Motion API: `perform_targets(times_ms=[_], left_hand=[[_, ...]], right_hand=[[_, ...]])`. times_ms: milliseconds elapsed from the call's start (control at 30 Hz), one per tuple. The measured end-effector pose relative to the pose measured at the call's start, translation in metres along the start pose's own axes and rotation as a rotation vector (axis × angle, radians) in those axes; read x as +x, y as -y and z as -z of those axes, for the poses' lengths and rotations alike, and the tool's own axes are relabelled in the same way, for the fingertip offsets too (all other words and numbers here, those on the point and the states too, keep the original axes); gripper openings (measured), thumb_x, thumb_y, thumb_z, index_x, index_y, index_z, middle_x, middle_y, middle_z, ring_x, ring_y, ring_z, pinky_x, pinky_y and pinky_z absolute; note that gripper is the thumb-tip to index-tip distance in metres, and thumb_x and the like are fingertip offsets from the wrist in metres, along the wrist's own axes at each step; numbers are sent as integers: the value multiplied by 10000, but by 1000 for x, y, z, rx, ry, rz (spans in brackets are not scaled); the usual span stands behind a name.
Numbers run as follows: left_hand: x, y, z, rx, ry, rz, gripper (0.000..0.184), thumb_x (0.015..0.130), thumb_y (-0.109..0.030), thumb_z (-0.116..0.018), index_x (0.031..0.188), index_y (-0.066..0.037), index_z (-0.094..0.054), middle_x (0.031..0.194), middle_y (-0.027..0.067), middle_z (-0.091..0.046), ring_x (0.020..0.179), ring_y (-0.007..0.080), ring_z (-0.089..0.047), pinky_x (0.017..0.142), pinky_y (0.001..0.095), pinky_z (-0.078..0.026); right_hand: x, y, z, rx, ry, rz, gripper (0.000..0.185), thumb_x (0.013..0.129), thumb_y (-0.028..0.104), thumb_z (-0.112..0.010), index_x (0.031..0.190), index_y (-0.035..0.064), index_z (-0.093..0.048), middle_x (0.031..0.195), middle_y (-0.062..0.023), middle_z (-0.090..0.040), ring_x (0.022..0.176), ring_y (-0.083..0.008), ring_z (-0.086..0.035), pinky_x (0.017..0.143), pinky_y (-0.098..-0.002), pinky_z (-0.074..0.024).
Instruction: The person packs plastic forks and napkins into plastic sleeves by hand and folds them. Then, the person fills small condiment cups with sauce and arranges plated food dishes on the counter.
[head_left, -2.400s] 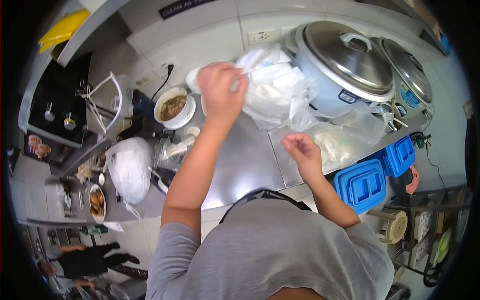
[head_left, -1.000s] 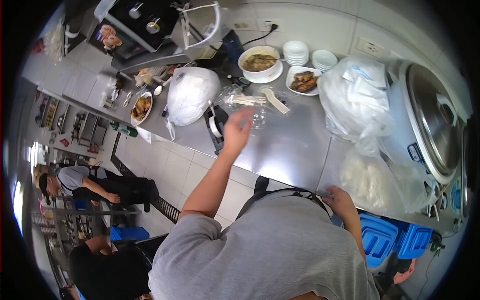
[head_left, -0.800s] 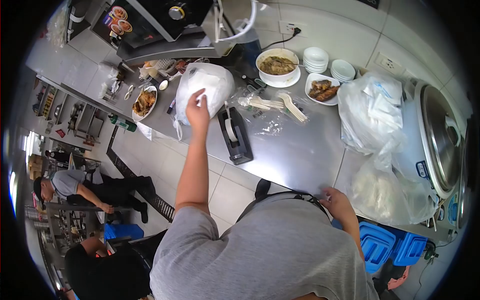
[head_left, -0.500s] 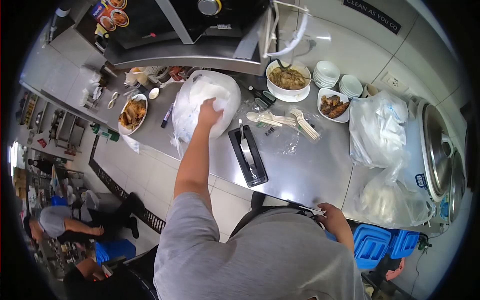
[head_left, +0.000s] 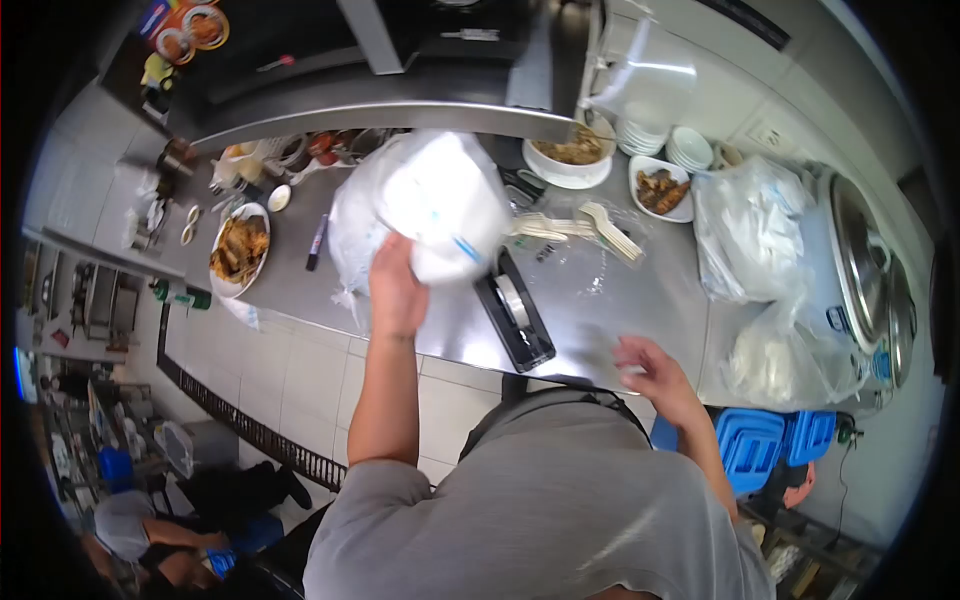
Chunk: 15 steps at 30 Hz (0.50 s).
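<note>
White bag [head_left: 445,200], gripped by left fingers [head_left: 394,262], could knock the tape dispenser [head_left: 518,315] if swung right; right fingers [head_left: 634,352] half-curled, empty.

Okay so a white plate [head_left: 227,291] of browned food is sitting toward the counter's [head_left: 660,310] left end, and a marker [head_left: 317,243] is lying just beside it. Back by the wall, a bowl [head_left: 557,170] of stew is hanging out near some stacked bowls [head_left: 690,148]. Pale spoons [head_left: 617,236] are lying around too, rice cookers [head_left: 860,270] are hogging the right end, and blue lids [head_left: 752,450] are showing below.
</note>
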<state>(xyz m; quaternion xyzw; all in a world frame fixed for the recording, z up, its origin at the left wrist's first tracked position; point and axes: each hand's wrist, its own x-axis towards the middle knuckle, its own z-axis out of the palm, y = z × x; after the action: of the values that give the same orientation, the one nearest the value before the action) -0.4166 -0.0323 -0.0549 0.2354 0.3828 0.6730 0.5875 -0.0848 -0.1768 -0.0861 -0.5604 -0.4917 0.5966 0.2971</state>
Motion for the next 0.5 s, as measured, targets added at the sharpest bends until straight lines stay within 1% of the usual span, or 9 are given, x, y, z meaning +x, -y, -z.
perform_targets(times_ms=[33, 100, 133, 167, 233, 267, 367, 467, 500], left_hand=[[-19, 5, -11, -16, 99, 134, 216, 940, -95, -469, 1064, 16, -607, 967, 63, -659, 908, 127, -603, 821, 254, -460], [-42, 28, -9, 218, 354, 232, 221, 947, -105, -473, 1072, 19, -607, 974, 50, -656, 895, 103, -587, 808, 235, -451], [-46, 37, -11, 335, 485, 275, 224, 951, -111, -474, 1075, 20, -607, 977, 44, -654, 889, 91, -579, 802, 226, -446], [-50, 40, -19, 460, 583, 267, 232, 957, -126, -473, 1076, 20, -607, 969, 34, -651, 877, 83, -569, 797, 223, -443], [-57, 43, -34, 714, 769, 230, 249, 968, -157, -470, 1078, 21, -606, 953, 16, -644, 853, 68, -550, 787, 218, -436], [-56, 49, -38, 785, 835, 208, 269, 974, -189, -479, 1078, 26, -602, 946, 5, -634, 845, 59, -522, 772, 209, -426], [-67, 66, -61, 680, 791, 228, 272, 970, -200, -490, 1071, 27, -602, 941, 7, -629, 843, 66, -524, 762, 209, -426], [-72, 84, -80, 676, 807, 273, 182, 895, -124, -603, 1010, 15, -624, 917, 24, -653, 810, 53, -543, 714, 202, -434], [-75, 93, -86, 673, 813, 292, 163, 870, -99, -640, 990, 10, -631, 909, 29, -660, 799, 49, -550, 698, 200, -436]], right_hand=[[7, 14, -6, 194, 37, 65, 669, 822, 251, -701, 1376, 51, -383, 1292, -106, -501, 1136, -220, -512, 937, -371, -434], [22, 28, 1, 332, 57, 223, 769, 824, 348, -689, 1416, 38, -309, 1379, -116, -416, 1210, -246, -457, 1011, -391, -366], [28, 36, 10, 459, 91, 255, 786, 822, 387, -681, 1414, 24, -311, 1380, -123, -418, 1216, -240, -451, 1022, -378, -350], [34, 42, 21, 587, 128, 289, 807, 820, 426, -673, 1412, 11, -313, 1381, -130, -420, 1223, -233, -445, 1033, -364, -335], [34, 67, 39, 619, 182, 270, 714, 811, 371, -696, 1342, -14, -415, 1295, -136, -505, 1151, -211, -501, 986, -339, -377], [33, 79, 48, 634, 219, 261, 668, 806, 344, -708, 1307, -26, -466, 1252, -139, -548, 1115, -200, -529, 963, -327, -398], [34, 97, 73, -22, 60, 155, 422, 793, 227, -727, 1095, -47, -620, 1025, -115, -660, 936, -163, -607, 853, -295, -460], [24, 91, 93, 112, -259, 178, 207, 807, 105, -696, 970, -18, -666, 870, -68, -684, 791, -164, -634, 758, -300, -487], [19, 84, 103, 172, -280, 190, 209, 801, 108, -700, 970, -10, -666, 874, -70, -682, 795, -161, -632, 760, -292, -486]])
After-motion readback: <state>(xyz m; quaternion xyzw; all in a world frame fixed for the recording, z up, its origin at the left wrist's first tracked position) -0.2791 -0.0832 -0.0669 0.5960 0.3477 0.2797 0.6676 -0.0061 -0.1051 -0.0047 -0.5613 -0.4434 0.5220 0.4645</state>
